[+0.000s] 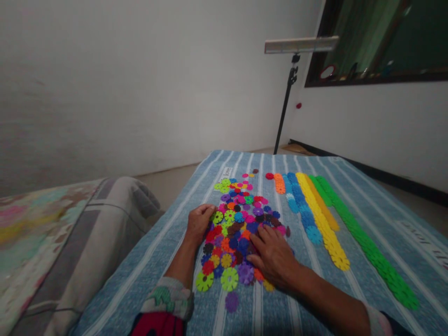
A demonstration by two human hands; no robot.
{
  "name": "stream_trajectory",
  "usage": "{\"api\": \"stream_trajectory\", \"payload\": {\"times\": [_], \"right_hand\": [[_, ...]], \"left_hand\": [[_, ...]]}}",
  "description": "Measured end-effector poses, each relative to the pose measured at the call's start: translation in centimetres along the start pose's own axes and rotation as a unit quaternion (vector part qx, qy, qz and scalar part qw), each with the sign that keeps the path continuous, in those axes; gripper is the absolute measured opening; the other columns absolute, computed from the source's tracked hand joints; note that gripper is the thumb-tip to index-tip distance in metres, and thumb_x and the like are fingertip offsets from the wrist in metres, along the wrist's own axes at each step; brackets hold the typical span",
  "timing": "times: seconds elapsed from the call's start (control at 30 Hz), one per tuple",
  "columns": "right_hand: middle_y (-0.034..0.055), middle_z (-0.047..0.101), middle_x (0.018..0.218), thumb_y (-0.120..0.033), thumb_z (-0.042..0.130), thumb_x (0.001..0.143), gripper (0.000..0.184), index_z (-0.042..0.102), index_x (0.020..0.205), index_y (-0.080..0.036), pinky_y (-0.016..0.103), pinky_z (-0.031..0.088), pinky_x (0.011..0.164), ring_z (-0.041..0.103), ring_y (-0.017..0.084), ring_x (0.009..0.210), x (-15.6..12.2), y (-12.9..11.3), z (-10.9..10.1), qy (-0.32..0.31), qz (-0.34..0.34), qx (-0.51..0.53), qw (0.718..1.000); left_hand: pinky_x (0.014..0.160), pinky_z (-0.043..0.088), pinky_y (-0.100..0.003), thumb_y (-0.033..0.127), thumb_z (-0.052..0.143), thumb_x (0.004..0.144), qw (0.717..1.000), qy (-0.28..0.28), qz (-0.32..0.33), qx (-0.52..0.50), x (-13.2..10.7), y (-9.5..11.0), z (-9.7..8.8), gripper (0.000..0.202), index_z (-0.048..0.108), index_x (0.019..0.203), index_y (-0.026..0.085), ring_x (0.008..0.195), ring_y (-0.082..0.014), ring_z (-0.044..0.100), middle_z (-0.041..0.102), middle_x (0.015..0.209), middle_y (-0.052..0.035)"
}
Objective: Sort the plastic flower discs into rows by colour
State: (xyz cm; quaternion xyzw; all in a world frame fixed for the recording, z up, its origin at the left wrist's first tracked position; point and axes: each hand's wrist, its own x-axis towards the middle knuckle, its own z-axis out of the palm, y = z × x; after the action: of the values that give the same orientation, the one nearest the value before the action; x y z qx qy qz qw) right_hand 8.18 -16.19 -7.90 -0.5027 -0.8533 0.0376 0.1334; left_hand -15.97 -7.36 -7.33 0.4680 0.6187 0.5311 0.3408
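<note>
A loose heap of flat plastic snowflake discs [238,224] in many colours lies on a blue striped cloth [367,191]. My left hand [199,223] rests at the heap's left edge with its fingers curled against the discs. My right hand [275,256] lies flat on the heap's right side, fingers stretched out over the pieces. To the right, sorted discs run in rows: green [364,242], yellow [324,224], blue [303,210], a short orange row [279,183] and one red disc [269,176].
A grey and patterned blanket [70,247] lies bunched at the left. A light bar on a black stand [289,93] rises beyond the cloth near the white wall. A dark-framed window [381,42] is at the upper right.
</note>
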Motion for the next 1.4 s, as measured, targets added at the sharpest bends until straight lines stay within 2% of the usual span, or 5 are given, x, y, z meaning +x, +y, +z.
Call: {"api": "stream_trajectory", "payload": {"times": [0.17, 0.4, 1.0, 1.27, 1.4], "right_hand": [[0.0119, 0.059, 0.132, -0.048, 0.057, 0.094, 0.037, 0.063, 0.120, -0.023, 0.050, 0.038, 0.106, 0.049, 0.032, 0.126, -0.2, -1.1, 0.1, 0.014, -0.062, 0.047, 0.997], [0.0155, 0.061, 0.128, -0.051, 0.055, 0.094, 0.039, 0.064, 0.119, -0.022, 0.052, 0.040, 0.099, 0.051, 0.035, 0.122, -0.1, 0.1, 0.3, 0.036, 0.058, -0.001, 0.998], [0.0134, 0.059, 0.128, -0.049, 0.051, 0.097, 0.036, 0.065, 0.116, -0.022, 0.045, 0.043, 0.094, 0.053, 0.030, 0.115, 3.7, -2.1, 1.7, 0.006, -0.076, 0.032, 0.997], [0.0146, 0.055, 0.135, -0.049, 0.049, 0.098, 0.041, 0.061, 0.123, -0.019, 0.047, 0.040, 0.101, 0.049, 0.030, 0.123, 9.2, -3.8, 0.4, -0.018, -0.070, 0.043, 0.996], [0.0145, 0.055, 0.135, -0.050, 0.049, 0.098, 0.041, 0.062, 0.122, -0.020, 0.051, 0.037, 0.105, 0.045, 0.033, 0.128, 7.7, -4.5, 1.2, -0.037, -0.092, 0.055, 0.994]], "left_hand": [[0.067, 0.046, -0.028, 0.049, 0.068, 0.060, 1.000, 0.002, 0.008, 0.008, 0.0, -0.1, 0.0, 0.037, 0.074, 0.074, 0.015, 0.071, -0.0184, 0.061, 0.072, 0.072, -0.0031], [0.067, 0.045, -0.028, 0.051, 0.066, 0.061, 1.000, -0.005, 0.012, 0.013, 0.2, -0.7, 0.0, 0.039, 0.074, 0.075, 0.015, 0.070, -0.0183, 0.061, 0.070, 0.071, -0.0023], [0.065, 0.045, -0.027, 0.047, 0.063, 0.067, 0.999, -0.008, 0.027, 0.023, 0.1, -1.5, 0.0, 0.035, 0.074, 0.075, 0.014, 0.069, -0.0172, 0.059, 0.068, 0.070, -0.0015], [0.071, 0.046, -0.028, 0.044, 0.065, 0.065, 1.000, -0.009, 0.028, 0.004, -0.1, -1.0, 0.0, 0.032, 0.073, 0.073, 0.015, 0.071, -0.0171, 0.060, 0.069, 0.072, -0.0016], [0.071, 0.047, -0.028, 0.044, 0.064, 0.065, 1.000, -0.008, 0.028, 0.007, 0.0, -1.2, 0.0, 0.032, 0.073, 0.073, 0.015, 0.072, -0.0177, 0.061, 0.070, 0.072, -0.0020]]}}
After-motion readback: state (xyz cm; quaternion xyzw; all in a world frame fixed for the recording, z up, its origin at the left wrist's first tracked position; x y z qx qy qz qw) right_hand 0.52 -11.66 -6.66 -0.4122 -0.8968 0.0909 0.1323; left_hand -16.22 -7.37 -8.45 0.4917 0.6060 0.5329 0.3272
